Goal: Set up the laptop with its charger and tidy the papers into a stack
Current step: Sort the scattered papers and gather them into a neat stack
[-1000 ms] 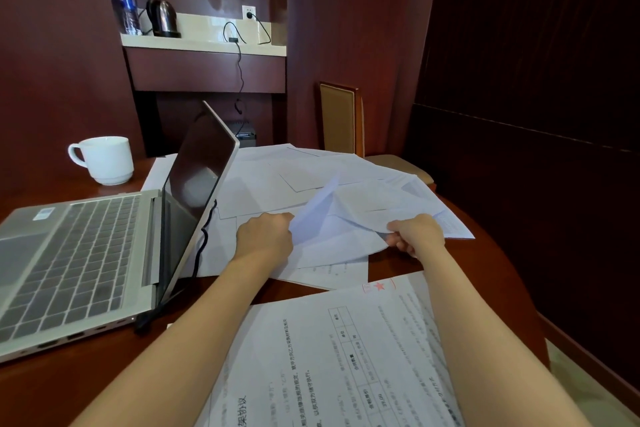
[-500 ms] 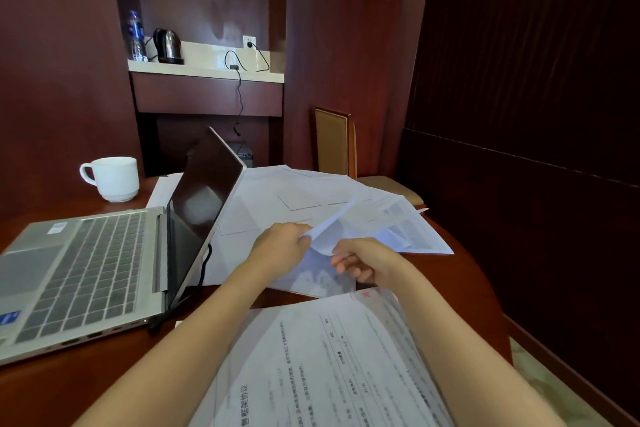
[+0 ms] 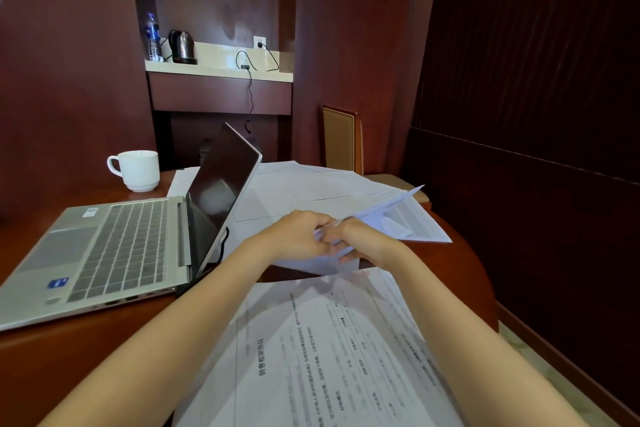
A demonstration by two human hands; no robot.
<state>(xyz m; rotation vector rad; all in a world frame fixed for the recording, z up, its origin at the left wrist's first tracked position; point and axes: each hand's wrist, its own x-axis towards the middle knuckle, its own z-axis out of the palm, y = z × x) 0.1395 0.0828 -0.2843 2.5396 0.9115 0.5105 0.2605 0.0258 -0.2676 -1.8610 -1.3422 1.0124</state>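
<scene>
Wooden table [image 3: 86, 350], dark panelled walls [image 3: 519, 62]; at 12 o'clock left hand [image 3: 298, 236] and right hand [image 3: 369, 244] grip paper sheets [image 3: 408, 218], fingertips hidden.

Counter [image 3: 69, 350]: reddish wood, smooth, glossy varnish. Laptop [image 3: 104, 246]: matt silver casing, apparently metal; screen [image 3: 221, 184] glossy black. Papers [image 3: 304, 191]: thin matt white sheets. Mug [image 3: 138, 170]: glossy white ceramic. Kettle [image 3: 181, 45]: polished metal. Wall panels [image 3: 519, 62]: dark wood, satin.

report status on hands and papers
Left hand and right hand both grip a bunch of white sheets. Loose white papers spread behind. Open silver laptop left, clear of hands.
</scene>
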